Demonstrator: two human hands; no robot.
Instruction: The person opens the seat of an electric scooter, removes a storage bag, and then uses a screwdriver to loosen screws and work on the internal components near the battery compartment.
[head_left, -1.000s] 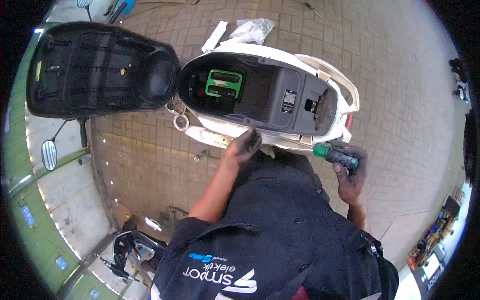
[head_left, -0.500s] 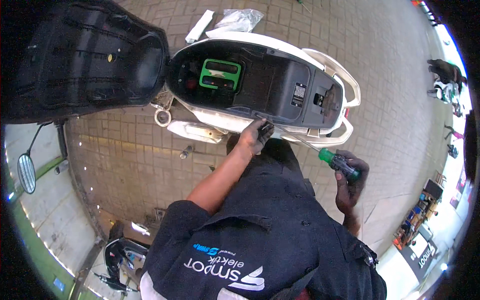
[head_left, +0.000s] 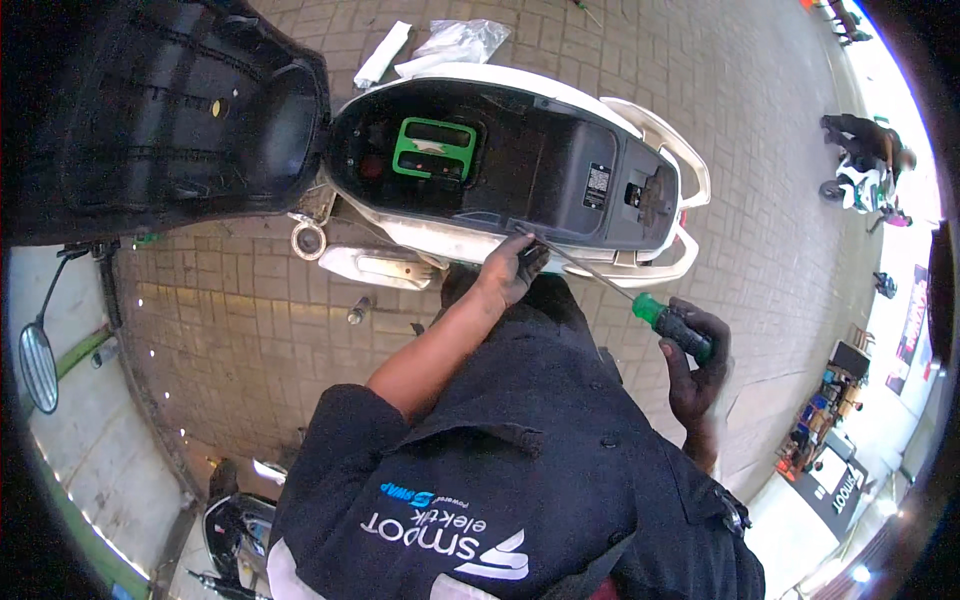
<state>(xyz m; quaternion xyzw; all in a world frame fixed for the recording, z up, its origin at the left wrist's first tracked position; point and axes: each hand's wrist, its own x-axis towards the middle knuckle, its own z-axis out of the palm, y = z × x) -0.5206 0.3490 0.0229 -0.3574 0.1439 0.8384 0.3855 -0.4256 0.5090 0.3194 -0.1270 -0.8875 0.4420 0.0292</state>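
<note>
My right hand grips the green and black handle of a screwdriver, whose long shaft slants up-left to the near rim of the black storage bin in a white scooter. There my left hand has closed fingers around the shaft's far end; the tip itself is hard to make out. Inside the bin is a green framed part. The raised black seat is to the left, hinge side against the bin.
White packaging and clear plastic lie beyond the scooter on paving. A metal cylinder stands nearer. A mirror is left, another scooter lower left, cluttered shelving right. A person is with a white scooter upper right.
The screwdriver has swung from horizontal to slanting, with its shaft reaching my left hand, which moved up and right to the bin's rim. The camera's view has shifted, bringing the person further into sight.
</note>
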